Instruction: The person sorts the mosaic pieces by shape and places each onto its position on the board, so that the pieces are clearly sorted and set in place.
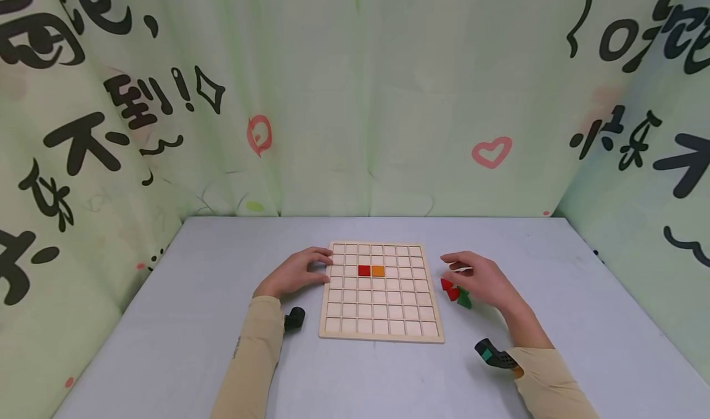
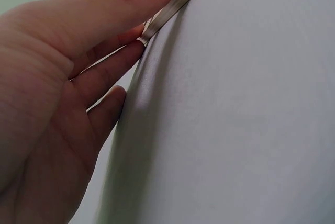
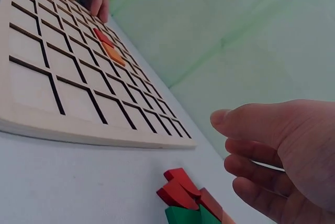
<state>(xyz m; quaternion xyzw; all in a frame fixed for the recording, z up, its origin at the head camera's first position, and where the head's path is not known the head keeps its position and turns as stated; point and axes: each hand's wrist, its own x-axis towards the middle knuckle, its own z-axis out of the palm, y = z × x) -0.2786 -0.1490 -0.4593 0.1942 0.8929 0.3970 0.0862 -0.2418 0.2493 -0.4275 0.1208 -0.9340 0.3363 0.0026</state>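
A wooden grid board (image 1: 380, 340) lies flat on the table, with a red square tile (image 1: 363, 270) and an orange square tile (image 1: 378, 271) side by side in one row of its cells. Along the board's left edge, my left hand (image 1: 296, 272) rests its fingertips and thumb, the fingers fairly straight. To the right of the board, my right hand (image 1: 478, 278) hovers with relaxed fingers and nothing between them. Just below it sits a small pile of red pieces (image 3: 179, 192) and green pieces (image 3: 184, 215), partly covered by the hand in the head view.
The white table (image 1: 222, 234) ends at a printed curtain (image 1: 416, 98) behind and at both sides. A black wrist camera (image 1: 294, 318) sits by the left sleeve, and another wrist camera (image 1: 495, 354) by the right one.
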